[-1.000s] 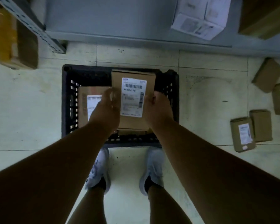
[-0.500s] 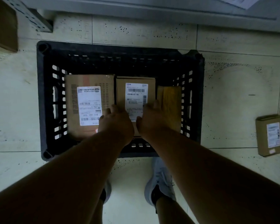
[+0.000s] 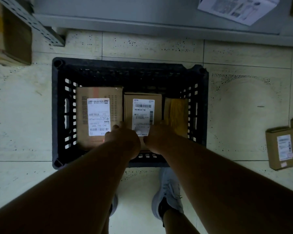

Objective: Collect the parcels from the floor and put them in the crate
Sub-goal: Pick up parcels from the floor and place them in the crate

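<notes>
- Since a second ago the middle parcel (image 3: 143, 114) has gone from held above the crate (image 3: 57, 115) to lying flat inside it, label up.
- Both forearms reach down over the crate's near wall, side by side.
- Left hand (image 3: 123, 139) and right hand (image 3: 159, 137) sit on the parcel's near end; fingers curled at its edge, grip or mere touch: cannot tell.
- Large parcel (image 3: 98, 115) to its left, tan parcel (image 3: 176, 114) to its right.
- Placing step looks finished; next, let go and turn to the floor parcel (image 3: 281, 147) on the right.
</notes>
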A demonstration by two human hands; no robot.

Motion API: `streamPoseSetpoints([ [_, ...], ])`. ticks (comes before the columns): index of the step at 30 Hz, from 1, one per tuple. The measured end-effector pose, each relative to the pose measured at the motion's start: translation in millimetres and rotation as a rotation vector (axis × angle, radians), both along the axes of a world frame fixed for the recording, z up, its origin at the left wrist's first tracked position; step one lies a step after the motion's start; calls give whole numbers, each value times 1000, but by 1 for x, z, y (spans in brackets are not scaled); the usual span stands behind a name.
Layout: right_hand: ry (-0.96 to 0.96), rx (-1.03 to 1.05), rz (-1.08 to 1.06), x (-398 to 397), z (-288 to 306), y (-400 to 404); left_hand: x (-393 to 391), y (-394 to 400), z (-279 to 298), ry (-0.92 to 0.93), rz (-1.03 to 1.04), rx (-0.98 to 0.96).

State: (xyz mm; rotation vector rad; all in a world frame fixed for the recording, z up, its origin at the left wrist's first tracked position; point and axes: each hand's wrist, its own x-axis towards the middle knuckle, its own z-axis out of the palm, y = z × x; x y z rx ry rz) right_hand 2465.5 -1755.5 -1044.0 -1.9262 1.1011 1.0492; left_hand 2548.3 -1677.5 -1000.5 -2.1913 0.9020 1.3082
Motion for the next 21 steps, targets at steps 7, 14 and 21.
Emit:
streamPoseSetpoints([
  [7, -222, -306, 88, 9, 147, -32, 18, -23, 130, -116, 160, -475],
  [14, -462, -468, -42, -20, 379, -36, 2, -29, 333, -180, 244, -857],
  [21, -534, -670, 33, -80, 566, -38, -24, -24, 491, -96, -7, -1068],
])
